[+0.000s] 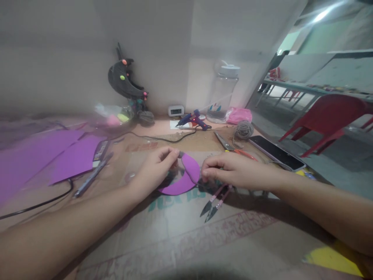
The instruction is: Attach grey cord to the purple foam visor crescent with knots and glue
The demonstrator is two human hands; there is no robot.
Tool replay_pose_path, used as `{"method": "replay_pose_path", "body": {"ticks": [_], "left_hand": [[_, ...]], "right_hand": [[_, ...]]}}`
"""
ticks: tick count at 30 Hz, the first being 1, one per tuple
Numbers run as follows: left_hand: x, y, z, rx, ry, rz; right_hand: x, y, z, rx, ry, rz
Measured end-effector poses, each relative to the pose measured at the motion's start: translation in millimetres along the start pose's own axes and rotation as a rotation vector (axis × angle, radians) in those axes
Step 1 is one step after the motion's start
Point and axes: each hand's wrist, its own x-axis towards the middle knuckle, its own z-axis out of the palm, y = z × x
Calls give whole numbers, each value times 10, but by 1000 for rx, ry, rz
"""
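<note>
While the left hand (163, 162) is pinching the purple crescent (186, 184) near its grey-wrapped upper tip, the right hand (230, 167) is hovering just beside its outer edge, fingers curled in. Grey yarn (189, 177) is running from that tip across the purple face toward the right fingertips; can't tell whether they're gripping it.

Taking the crescent as dial centre: left hand is coming in from 9, right from 3. Crescent is sitting over the cardboard (163, 249), opening toward the left hand. Pink-handled snips (214, 204) are lying at 4, blades apart, handles running under the right hand. Orange-handled scissors (229, 146) are lying at 2, yarn ball (244, 130) just beyond, phone (276, 151) between 2 and 3.

Blue glue gun (194, 118) is resting between 12 and 1, red light glowing. Small digital clock (176, 111) is standing at 12, clear bottle (223, 95) at 1. Black crescent ornament (124, 83) is leaning at 11. Purple sheets (72, 155) and a pen (91, 177) are lying around 9.
</note>
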Motion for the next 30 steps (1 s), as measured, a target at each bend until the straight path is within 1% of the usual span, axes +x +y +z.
{"method": "replay_pose_path", "body": {"ticks": [3,5,7,9,11,12,14,17,18,20,22,24,27,29,30], "left_hand": [[-9,4,2,-22,-28,2],[-13,16,-4,-71,-2,-21],[-8,17,-14,-140,54,-41],[9,-1,-25,-211,96,-40],[30,-28,-33,-258,100,-29],[39,-40,-35,-260,98,-29],[50,-52,-33,-225,94,-45],[47,-47,-25,-115,60,-51],[42,-47,-22,-82,33,-39],[29,-53,-16,-33,-41,-12],[14,-66,-9,0,-104,-1],[-1,-78,-2,22,-144,5],[-15,-92,5,21,-165,11],[-19,-99,8,16,-164,-3],[-20,-103,10,14,-161,-14]], "right_hand": [[2,-74,27,-2,164,17],[18,-53,56,63,199,82],[46,19,95,242,148,162],[77,105,129,459,20,209],[96,161,142,573,-100,210],[97,168,137,565,-121,197],[82,134,107,423,-72,144],[22,0,48,94,104,33],[-3,-50,32,22,152,-4],[-51,-133,9,-50,234,-65],[-86,-171,-12,-74,324,-100],[-93,-148,-48,-94,422,-106],[-39,-4,-130,-140,537,-79],[31,142,-183,-159,578,-48],[69,217,-202,-167,570,-19]]}}
